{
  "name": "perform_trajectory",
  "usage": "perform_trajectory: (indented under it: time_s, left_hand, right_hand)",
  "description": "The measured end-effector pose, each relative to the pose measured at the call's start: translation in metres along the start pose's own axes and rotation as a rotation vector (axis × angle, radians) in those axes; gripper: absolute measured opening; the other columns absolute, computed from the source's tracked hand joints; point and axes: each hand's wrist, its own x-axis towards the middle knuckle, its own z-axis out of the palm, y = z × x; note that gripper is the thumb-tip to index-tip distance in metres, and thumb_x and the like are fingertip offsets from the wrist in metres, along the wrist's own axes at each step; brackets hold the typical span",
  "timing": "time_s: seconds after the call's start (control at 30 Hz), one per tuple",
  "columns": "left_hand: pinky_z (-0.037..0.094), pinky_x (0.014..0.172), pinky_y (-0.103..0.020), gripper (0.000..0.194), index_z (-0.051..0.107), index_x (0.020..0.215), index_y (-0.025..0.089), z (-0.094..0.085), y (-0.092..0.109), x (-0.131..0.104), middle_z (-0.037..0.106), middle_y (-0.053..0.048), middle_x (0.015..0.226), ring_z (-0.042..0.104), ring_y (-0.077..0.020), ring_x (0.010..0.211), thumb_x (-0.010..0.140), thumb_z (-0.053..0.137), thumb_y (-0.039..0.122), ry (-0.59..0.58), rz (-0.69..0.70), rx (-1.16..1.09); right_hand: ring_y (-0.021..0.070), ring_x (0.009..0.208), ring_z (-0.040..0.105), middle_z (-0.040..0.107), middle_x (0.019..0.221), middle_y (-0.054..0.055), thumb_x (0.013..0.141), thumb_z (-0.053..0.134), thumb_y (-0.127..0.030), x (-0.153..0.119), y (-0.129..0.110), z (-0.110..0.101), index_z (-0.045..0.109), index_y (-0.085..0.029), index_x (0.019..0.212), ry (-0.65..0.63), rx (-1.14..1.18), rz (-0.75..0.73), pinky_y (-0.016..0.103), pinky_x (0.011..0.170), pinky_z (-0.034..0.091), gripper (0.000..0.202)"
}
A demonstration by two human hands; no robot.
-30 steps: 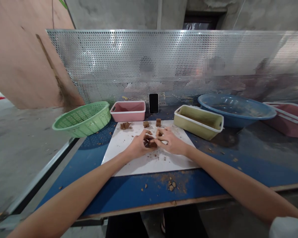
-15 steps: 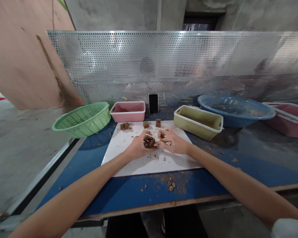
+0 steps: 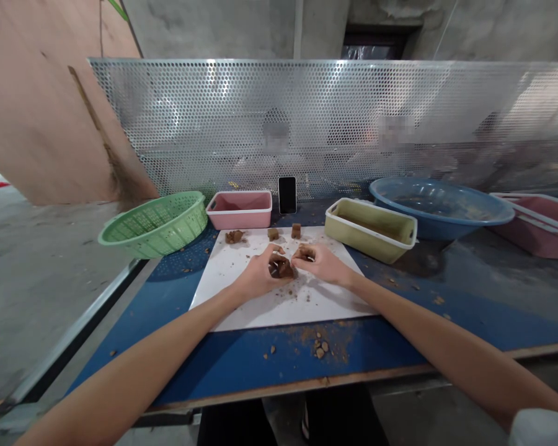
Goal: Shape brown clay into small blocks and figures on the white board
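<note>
Mostly within curled left fingers (image 3: 273,248), a brown lump (image 3: 286,269).

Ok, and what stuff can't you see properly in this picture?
All in the head view:
Part of the brown lump: covered by the left hand.
Whether the right hand touches that lump: too small to tell.
The bottom of the pink tub beside the phone: its front wall hides it.
The pink container at far right: cut off by the picture's right edge.
Shapes in the perforated panel: blurred by holes and shine.
</note>
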Motion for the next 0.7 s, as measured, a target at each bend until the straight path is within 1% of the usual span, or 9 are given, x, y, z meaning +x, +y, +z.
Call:
perform_trajectory:
  time_s: [0.1, 0.17, 0.27, 0.43, 0.57, 0.7]
  left_hand:
    - [0.057, 0.086, -0.038, 0.059, 0.049, 0.121, 0.028, 0.001, -0.002, 0.001, 0.081, -0.007, 0.108, 0.077, -0.0269, 0.097, 0.076, 0.083, 0.045, -0.003, 0.002, 0.007]
    - [0.056, 0.087, -0.038, 0.059, 0.049, 0.121, 0.028, 0.001, -0.002, 0.001, 0.081, -0.006, 0.11, 0.076, -0.0264, 0.098, 0.076, 0.083, 0.045, 0.003, 0.015, 0.003]
    - [0.056, 0.087, -0.038, 0.06, 0.049, 0.122, 0.028, 0.002, -0.002, 0.001, 0.081, -0.005, 0.108, 0.076, -0.0261, 0.097, 0.076, 0.083, 0.046, 0.007, 0.012, -0.001]
    - [0.057, 0.088, -0.039, 0.061, 0.049, 0.121, 0.028, 0.001, -0.001, 0.001, 0.08, -0.007, 0.112, 0.076, -0.027, 0.099, 0.075, 0.084, 0.046, 0.001, 0.006, -0.002]
    - [0.057, 0.089, -0.04, 0.062, 0.05, 0.123, 0.027, 0.0, 0.001, 0.0, 0.08, -0.007, 0.108, 0.076, -0.0276, 0.098, 0.075, 0.083, 0.049, 0.002, -0.006, -0.003]
    - [0.057, 0.091, -0.041, 0.063, 0.051, 0.123, 0.027, 0.0, 0.002, 0.0, 0.08, -0.008, 0.111, 0.076, -0.0283, 0.102, 0.075, 0.084, 0.049, 0.007, 0.009, -0.004]
  right_hand:
    - [0.0183, 0.074, 0.061, 0.072, 0.077, 0.005, 0.089, 0.065, -0.03, 0.003, -0.001, 0.005, 0.072, -0.016, 0.078, -0.052, 0.003, 0.074, 0.03, 0.069, 0.044, 0.018]
    - [0.0184, 0.073, 0.061, 0.073, 0.078, 0.006, 0.089, 0.064, -0.028, 0.005, -0.002, 0.008, 0.072, -0.016, 0.078, -0.036, -0.024, 0.094, 0.03, 0.068, 0.043, 0.018]
    - [0.0182, 0.073, 0.061, 0.073, 0.078, 0.006, 0.089, 0.064, -0.027, 0.006, -0.001, 0.009, 0.073, -0.016, 0.078, 0.019, -0.01, 0.093, 0.029, 0.068, 0.042, 0.018]
    - [0.0168, 0.07, 0.058, 0.07, 0.072, 0.004, 0.088, 0.064, -0.027, 0.005, 0.001, 0.009, 0.07, -0.016, 0.073, -0.043, 0.003, 0.094, 0.028, 0.065, 0.041, 0.019]
    - [0.0168, 0.071, 0.059, 0.072, 0.077, 0.005, 0.089, 0.064, -0.028, 0.006, 0.006, 0.005, 0.072, -0.016, 0.078, 0.015, -0.012, 0.08, 0.029, 0.066, 0.041, 0.018]
    - [0.0178, 0.074, 0.061, 0.073, 0.078, 0.005, 0.087, 0.065, -0.025, 0.008, 0.011, 0.002, 0.072, -0.016, 0.077, -0.076, 0.021, 0.074, 0.03, 0.069, 0.044, 0.015]
